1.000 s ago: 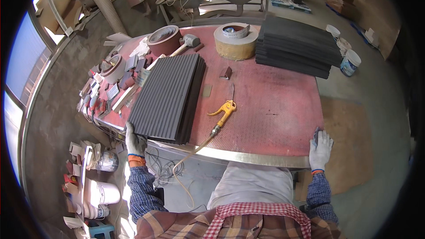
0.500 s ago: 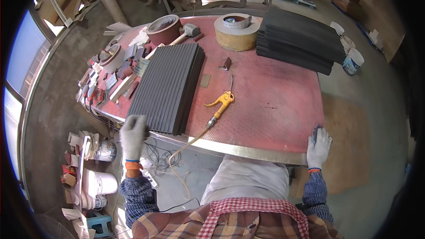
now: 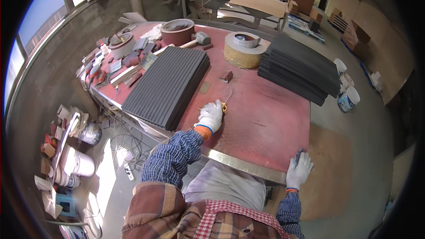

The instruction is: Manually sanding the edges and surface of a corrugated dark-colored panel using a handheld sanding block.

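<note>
My left hand (image 3: pixel 211 117), in a white knit glove with an orange cuff, is closed round a yellow air blow gun (image 3: pixel 224 107). The gun's thin nozzle points away from me over the red table; its hose is mostly hidden by my arm. Left of this hand lies a stack of black ribbed panels (image 3: pixel 166 86). At the table's right front corner rests my gloved right hand (image 3: pixel 299 171). A small grey-blue piece (image 3: pixel 298 154) shows between its thumb and fingers; its kind is unclear.
The red textured table (image 3: pixel 270 124) carries a brown-wrapped block (image 3: pixel 226 77), a tape roll (image 3: pixel 243 57), a second stack of black sheets (image 3: pixel 296 68), a mallet (image 3: pixel 201 39) and several sanding blocks. Buckets (image 3: pixel 349 99) stand right; cables (image 3: pixel 126 139) lie on the floor at left.
My left hand has moved right and forward from beside the panel stack and taken hold of the air blow gun. My right hand stays at the table corner. The whole view has shifted.
</note>
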A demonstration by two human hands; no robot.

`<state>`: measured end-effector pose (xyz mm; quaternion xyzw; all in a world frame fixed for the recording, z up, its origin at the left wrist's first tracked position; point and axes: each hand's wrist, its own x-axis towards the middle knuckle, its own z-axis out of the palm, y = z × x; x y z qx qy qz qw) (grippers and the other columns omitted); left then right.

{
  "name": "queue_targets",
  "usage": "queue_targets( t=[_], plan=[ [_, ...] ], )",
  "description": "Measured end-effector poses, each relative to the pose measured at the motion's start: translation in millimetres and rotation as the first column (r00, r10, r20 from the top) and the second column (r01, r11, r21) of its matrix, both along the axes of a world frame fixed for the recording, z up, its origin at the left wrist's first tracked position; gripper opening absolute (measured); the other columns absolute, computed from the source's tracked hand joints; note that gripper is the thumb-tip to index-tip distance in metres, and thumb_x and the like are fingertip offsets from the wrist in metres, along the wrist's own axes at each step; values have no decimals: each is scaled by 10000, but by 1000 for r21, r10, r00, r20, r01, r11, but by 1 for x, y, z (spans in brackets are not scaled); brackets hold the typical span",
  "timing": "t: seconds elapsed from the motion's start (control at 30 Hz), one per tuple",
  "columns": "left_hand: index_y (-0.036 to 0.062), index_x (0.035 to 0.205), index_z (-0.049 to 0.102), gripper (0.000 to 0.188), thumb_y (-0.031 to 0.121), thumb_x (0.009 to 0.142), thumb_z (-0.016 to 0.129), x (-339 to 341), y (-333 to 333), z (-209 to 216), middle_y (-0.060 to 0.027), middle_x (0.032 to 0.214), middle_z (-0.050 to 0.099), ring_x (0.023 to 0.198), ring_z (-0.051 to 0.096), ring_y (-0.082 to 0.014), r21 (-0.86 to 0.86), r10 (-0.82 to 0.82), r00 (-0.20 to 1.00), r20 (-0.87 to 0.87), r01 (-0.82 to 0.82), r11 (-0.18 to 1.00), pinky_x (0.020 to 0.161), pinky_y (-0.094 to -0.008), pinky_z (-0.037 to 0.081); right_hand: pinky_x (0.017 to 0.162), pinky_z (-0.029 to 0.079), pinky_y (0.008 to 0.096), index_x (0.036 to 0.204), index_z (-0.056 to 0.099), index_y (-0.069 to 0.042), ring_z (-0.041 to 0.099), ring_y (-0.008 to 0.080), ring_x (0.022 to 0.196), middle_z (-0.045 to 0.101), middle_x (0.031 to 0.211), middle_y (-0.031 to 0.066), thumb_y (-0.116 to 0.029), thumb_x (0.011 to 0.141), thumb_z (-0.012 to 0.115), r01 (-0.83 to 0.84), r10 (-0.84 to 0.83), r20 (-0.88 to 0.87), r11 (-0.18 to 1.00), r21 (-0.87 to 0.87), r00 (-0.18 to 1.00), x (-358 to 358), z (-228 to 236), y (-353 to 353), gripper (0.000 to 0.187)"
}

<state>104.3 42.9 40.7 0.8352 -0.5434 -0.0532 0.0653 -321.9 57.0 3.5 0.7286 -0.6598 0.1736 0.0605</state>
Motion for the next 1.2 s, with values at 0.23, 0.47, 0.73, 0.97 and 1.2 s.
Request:
queue_targets(
  t=[0.23,0.47,0.73,0.97,1.2],
  plan=[
    [175,1369,543,486,167,888,610,5,140,128,-189,1184,692,1071,692,-387,-40,67,958,-278,-81,996,892,-489,553,1212,240,501,1395,527,-15,418,364,1398,484,1505,203,-322,910,657,29,-29,12,999,20,1000,2,5,-2,588],
    [130,1298,600,465,265,857,657,103,303,171,-204,1092,720,1036,692,-407,73,514,858,-16,-512,856,872,-475,538,1213,242,500,1424,513,-20,426,371,1396,482,1512,198,-307,909,649,14,-15,32,999,47,999,-2,9,0,606],
    [76,1140,658,434,342,813,761,121,323,170,-197,1066,724,1018,691,-404,-39,660,748,67,-659,751,840,-497,537,1226,223,508,1465,476,-40,401,376,1424,465,1533,186,-332,934,620,27,-29,24,998,57,999,1,10,2,623],
    [104,1144,690,428,344,804,788,112,309,176,-174,1078,732,1043,690,-394,36,652,738,173,-666,745,850,-510,551,1224,222,513,1473,470,-38,402,375,1419,466,1533,177,-328,941,615,20,-21,17,998,56,1000,-1,8,3,622],
    [144,1205,701,445,313,800,775,86,301,190,-165,1100,733,1041,698,-377,108,632,759,159,-649,753,857,-501,559,1224,222,510,1470,471,-33,397,367,1420,465,1537,162,-336,946,617,17,-17,27,1000,27,999,-4,5,2,623]
  ],
)
